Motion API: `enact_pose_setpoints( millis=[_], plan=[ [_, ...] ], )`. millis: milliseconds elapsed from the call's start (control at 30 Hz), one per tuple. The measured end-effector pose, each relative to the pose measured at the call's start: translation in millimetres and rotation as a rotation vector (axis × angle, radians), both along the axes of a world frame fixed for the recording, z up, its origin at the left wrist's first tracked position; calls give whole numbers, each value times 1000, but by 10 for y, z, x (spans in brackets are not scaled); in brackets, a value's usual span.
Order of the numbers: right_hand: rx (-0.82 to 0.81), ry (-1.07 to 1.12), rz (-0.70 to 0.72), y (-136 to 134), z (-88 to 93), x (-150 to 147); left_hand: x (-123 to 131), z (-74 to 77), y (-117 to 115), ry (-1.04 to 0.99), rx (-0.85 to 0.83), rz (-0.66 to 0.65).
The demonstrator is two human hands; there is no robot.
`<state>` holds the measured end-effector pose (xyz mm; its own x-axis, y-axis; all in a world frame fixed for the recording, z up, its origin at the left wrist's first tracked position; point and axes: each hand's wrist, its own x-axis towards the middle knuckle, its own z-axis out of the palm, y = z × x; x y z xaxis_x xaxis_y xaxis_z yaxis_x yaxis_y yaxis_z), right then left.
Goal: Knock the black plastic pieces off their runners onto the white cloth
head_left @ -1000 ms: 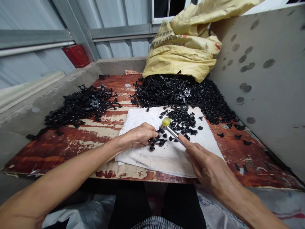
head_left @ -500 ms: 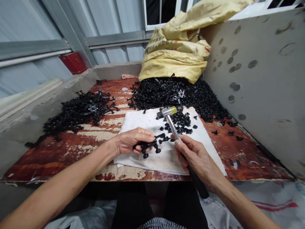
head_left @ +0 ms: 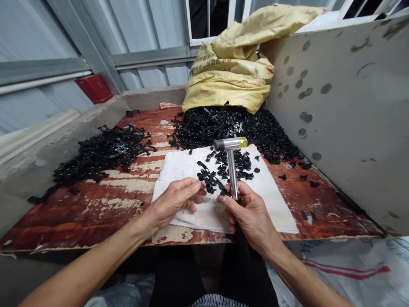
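My right hand [head_left: 252, 213] grips a small two-faced hammer [head_left: 232, 170], its metal head upright with a dark face on the left and a yellow face on the right. Between that hand's thumb and fingertips the end of a black arm-shaped part [head_left: 209, 178] with round knobs appears pinched. My left hand [head_left: 180, 198] is beside this part, fingers loosely curled and apart, with nothing visible in its grasp. Small black caps [head_left: 236, 164] are scattered behind the hammer on a white cloth [head_left: 182, 164].
A large heap of black pieces [head_left: 207, 125] spills from a yellow woven sack [head_left: 226, 87]. Another pile of black parts [head_left: 99, 151] lies on the left of the worn red-brown tabletop [head_left: 124, 204]. A pale panel [head_left: 345, 106] borders the right side; a red box [head_left: 94, 88] sits on the back-left ledge.
My left hand has let go of the black part, which is now at my right fingertips. The hammer has turned more upright, its head now nearly level. The view has shifted slightly.
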<state>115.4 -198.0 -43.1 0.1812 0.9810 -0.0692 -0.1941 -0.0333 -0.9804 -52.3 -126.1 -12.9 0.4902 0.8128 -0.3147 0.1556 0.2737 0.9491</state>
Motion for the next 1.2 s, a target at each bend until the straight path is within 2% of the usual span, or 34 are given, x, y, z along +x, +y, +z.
enact_pose_setpoints(
  millis=[100, 167, 300, 433, 533, 633, 767, 967, 1200],
  plan=[
    [63, -74, 21, -28, -16, -17, 34, 39, 52, 5, 133, 83],
    [115, -118, 21, -43, -17, -32, 49, 64, 113, 28, 165, 122],
    [198, -184, 20, -66, 10, -67, 63, 56, 205, -60, 137, -18],
    [223, -200, 83, -88, 62, -80, 31, -23, 261, -212, 21, -145],
    [148, -135, 196, -111, 75, -72, -16, -51, 298, -241, -28, -161],
    [9, 26, 255, -135, 47, -75, -59, -29, 309, -238, 28, -144],
    [-27, 143, 190, -160, -22, -100, -105, -19, 291, -211, 103, -193],
    [-16, 144, 174, -180, -82, -125, -144, -62, 280, -136, 185, -213],
    [-15, 129, 148, -171, -94, -144, -195, 105, 251, 114, 389, -343]
  ],
)
